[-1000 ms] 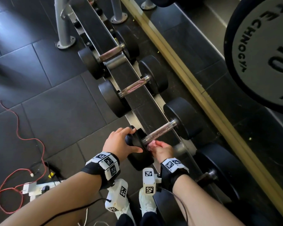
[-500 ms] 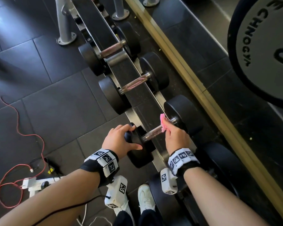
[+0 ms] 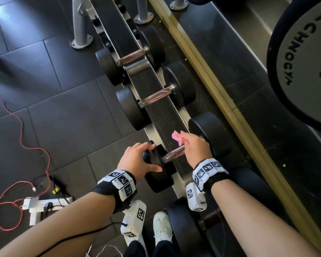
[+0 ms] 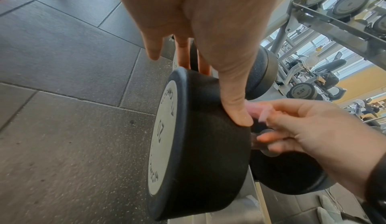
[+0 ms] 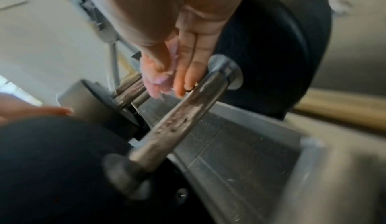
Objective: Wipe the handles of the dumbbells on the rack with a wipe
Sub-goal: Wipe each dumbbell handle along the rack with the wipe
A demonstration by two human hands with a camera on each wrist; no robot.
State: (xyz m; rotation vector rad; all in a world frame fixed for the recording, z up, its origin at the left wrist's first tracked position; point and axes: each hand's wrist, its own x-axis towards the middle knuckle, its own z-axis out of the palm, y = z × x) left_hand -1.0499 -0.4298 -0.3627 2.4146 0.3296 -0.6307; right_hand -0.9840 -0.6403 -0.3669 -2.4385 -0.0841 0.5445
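You are bracing the near black rubber dumbbell head with your left hand, fingers curled over it, while your right hand is pinching the crumpled pink wipe at the knurled steel handle's two o'clock end. That limp wipe is likely needing wrapping; the heavy dumbbell is sitting firm.

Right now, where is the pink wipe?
In the head view, the crumpled pink wipe is pinched in the right hand, at the far end of the nearest dumbbell's metal handle, beside its far black weight head.

Pink wipe, black dumbbell heads, red cable, black-and-white checked wristbands.
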